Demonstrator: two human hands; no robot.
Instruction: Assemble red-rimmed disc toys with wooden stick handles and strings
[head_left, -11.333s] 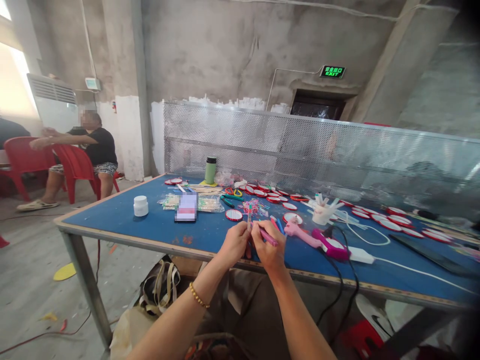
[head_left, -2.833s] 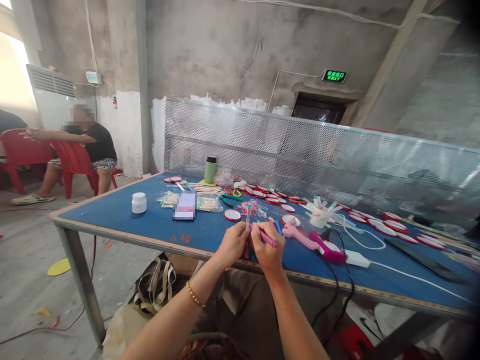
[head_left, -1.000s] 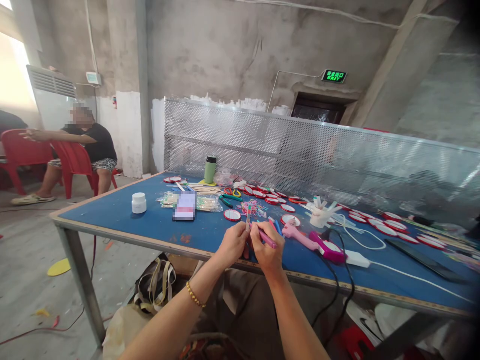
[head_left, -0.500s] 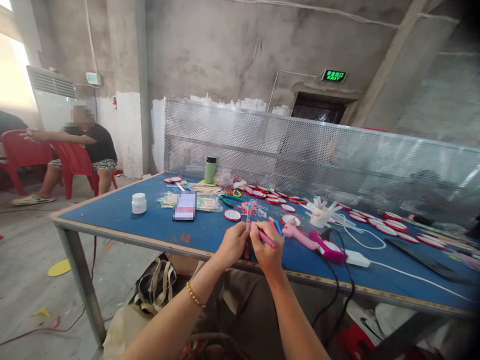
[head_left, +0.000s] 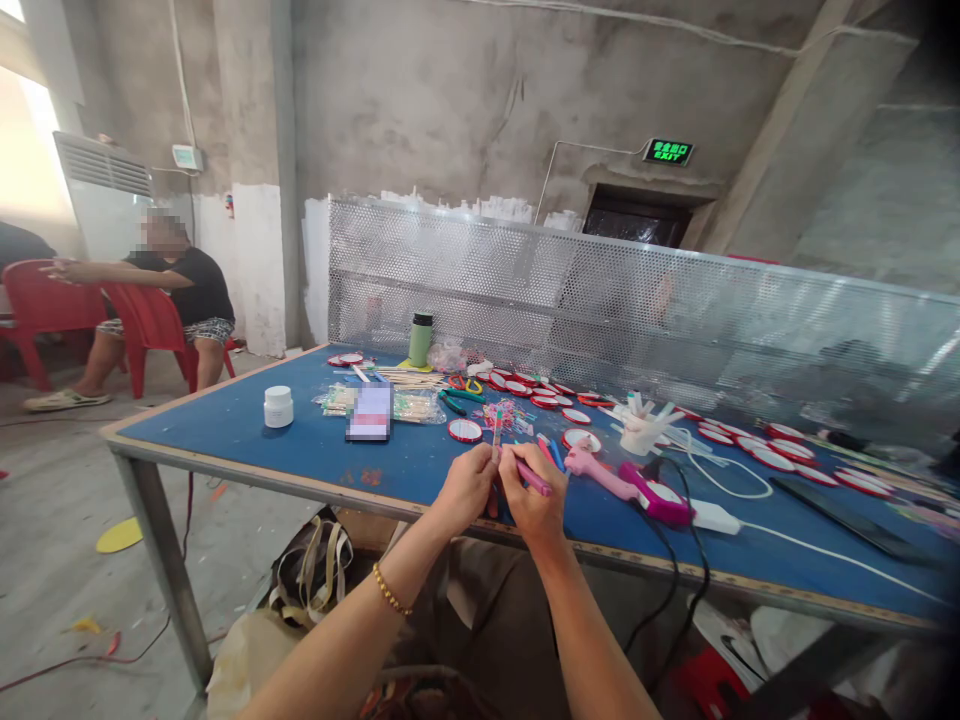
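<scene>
Above the table's near edge my two hands meet at the fingertips. My left hand (head_left: 466, 485) is closed on a thin, pale stick-like piece (head_left: 497, 430) with a greenish tip, which points up and away from me. In my right hand (head_left: 535, 505) is a pink-purple pen (head_left: 534, 478), its point held close to the left fingers and hidden by them. Just beyond lie a pile of small colourful pieces (head_left: 507, 416) and a round white disc with a red rim (head_left: 465, 430). Blue pens (head_left: 553, 453) lie beside my right hand.
On the blue table (head_left: 225, 440) are a white jar (head_left: 278, 407), a phone (head_left: 369, 412), green-handled pliers (head_left: 454, 402), a green bottle (head_left: 421, 340) and a magenta-and-pink device (head_left: 660, 497) with cables. A perforated metal screen (head_left: 465, 275) borders the back. A person (head_left: 187, 285) sits at left.
</scene>
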